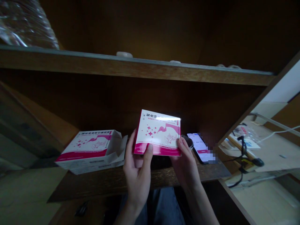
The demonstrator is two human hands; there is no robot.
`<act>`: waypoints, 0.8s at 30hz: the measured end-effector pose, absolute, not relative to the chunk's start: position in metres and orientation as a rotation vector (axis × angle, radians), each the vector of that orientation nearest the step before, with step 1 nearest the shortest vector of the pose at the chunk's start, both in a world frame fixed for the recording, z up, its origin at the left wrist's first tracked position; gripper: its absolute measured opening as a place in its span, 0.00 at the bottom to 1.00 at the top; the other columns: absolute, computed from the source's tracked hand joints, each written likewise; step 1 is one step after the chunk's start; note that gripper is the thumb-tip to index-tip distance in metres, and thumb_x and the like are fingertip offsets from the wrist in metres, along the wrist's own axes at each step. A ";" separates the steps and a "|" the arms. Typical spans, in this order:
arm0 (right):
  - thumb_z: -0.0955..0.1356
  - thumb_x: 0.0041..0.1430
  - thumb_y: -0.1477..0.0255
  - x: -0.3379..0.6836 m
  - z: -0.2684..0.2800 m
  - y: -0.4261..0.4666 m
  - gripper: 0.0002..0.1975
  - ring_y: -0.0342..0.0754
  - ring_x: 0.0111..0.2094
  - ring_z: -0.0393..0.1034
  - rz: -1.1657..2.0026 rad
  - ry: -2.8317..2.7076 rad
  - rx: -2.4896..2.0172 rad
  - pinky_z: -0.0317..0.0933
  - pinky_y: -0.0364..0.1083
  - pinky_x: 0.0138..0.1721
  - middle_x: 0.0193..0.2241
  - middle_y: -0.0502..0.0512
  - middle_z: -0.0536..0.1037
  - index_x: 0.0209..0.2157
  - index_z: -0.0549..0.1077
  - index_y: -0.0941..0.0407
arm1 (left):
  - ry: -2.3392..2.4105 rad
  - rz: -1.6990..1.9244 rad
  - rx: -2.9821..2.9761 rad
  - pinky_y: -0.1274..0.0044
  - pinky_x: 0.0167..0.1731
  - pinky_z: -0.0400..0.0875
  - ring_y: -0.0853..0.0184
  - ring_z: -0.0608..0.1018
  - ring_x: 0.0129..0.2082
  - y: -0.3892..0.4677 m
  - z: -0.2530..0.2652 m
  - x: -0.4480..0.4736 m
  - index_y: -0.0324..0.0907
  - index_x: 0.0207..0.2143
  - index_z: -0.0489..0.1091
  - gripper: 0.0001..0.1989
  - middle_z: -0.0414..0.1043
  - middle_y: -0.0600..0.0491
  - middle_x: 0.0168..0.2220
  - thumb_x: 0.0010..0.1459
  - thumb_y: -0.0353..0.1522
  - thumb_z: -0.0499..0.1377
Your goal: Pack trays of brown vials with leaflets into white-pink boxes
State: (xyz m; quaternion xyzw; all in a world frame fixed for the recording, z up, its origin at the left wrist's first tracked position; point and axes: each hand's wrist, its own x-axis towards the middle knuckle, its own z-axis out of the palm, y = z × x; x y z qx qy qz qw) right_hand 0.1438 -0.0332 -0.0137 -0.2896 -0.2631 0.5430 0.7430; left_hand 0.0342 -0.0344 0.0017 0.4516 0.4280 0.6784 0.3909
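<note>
Between my two hands is a white and pink medicine box (159, 132), its printed front tilted up toward me, above the wooden shelf. My left hand (138, 168) grips its left side, thumb on the pink lower band and the other fingers behind. At the lower right corner, my right hand (186, 159) holds the box, with some fingers hidden underneath. A larger box (87, 147) with matching print lies on the shelf to the left. Its right end stands open, flaps spread out; what is inside cannot be made out.
A lit phone (200, 148) lies on the lower shelf (107, 182) at the right, beside a dark round object (188, 142) partly behind my hand. Overhead runs the upper shelf's edge (150, 70), with a clear plastic package (25, 25) at its left. A metal-framed stand (248, 153) is farther right.
</note>
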 end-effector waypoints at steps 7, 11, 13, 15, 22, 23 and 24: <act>0.69 0.58 0.62 0.145 -0.016 -0.033 0.12 0.53 0.53 0.70 1.279 -0.414 -0.545 0.71 0.51 0.48 0.45 0.52 0.79 0.43 0.75 0.51 | 1.045 1.729 1.030 0.74 0.50 0.75 0.60 0.73 0.56 -0.038 0.008 0.032 0.53 0.59 0.63 0.27 0.69 0.54 0.58 0.57 0.40 0.62; 0.69 0.59 0.62 0.153 -0.017 -0.034 0.19 0.52 0.47 0.74 1.256 -0.425 -0.609 0.73 0.49 0.41 0.47 0.53 0.79 0.51 0.72 0.50 | 0.963 1.779 0.857 0.69 0.47 0.77 0.59 0.76 0.51 -0.031 0.011 0.027 0.49 0.56 0.66 0.23 0.73 0.51 0.54 0.59 0.41 0.60; 0.70 0.57 0.66 0.155 -0.018 -0.034 0.27 0.49 0.44 0.75 1.161 -0.480 -0.649 0.73 0.46 0.39 0.50 0.51 0.77 0.58 0.64 0.44 | 0.999 1.809 0.860 0.70 0.45 0.78 0.58 0.77 0.51 -0.028 0.013 0.023 0.48 0.55 0.67 0.23 0.73 0.50 0.53 0.58 0.41 0.61; 0.72 0.56 0.67 0.155 -0.019 -0.033 0.30 0.49 0.43 0.75 1.090 -0.519 -0.691 0.72 0.46 0.39 0.50 0.49 0.77 0.59 0.62 0.41 | 1.044 1.826 0.930 0.70 0.46 0.78 0.57 0.76 0.52 -0.027 0.015 0.021 0.47 0.56 0.67 0.24 0.73 0.49 0.54 0.57 0.40 0.62; 0.71 0.56 0.62 0.153 -0.018 -0.032 0.14 0.52 0.44 0.75 1.151 -0.608 -0.684 0.70 0.48 0.42 0.44 0.51 0.79 0.44 0.73 0.50 | 1.124 1.964 1.268 0.75 0.51 0.74 0.59 0.74 0.56 -0.038 0.033 0.023 0.51 0.57 0.67 0.26 0.69 0.53 0.59 0.55 0.35 0.65; 0.71 0.56 0.62 0.153 -0.017 -0.033 0.14 0.52 0.44 0.75 1.176 -0.606 -0.661 0.70 0.49 0.43 0.44 0.52 0.79 0.44 0.73 0.50 | 1.140 1.969 1.329 0.75 0.51 0.74 0.59 0.73 0.56 -0.040 0.036 0.023 0.52 0.57 0.68 0.26 0.68 0.53 0.59 0.55 0.35 0.65; 0.71 0.56 0.62 0.153 -0.015 -0.035 0.14 0.53 0.45 0.75 1.198 -0.602 -0.645 0.70 0.50 0.44 0.45 0.52 0.79 0.44 0.73 0.50 | 1.150 1.973 1.393 0.75 0.51 0.74 0.59 0.73 0.56 -0.041 0.039 0.022 0.52 0.57 0.68 0.26 0.68 0.54 0.59 0.54 0.34 0.65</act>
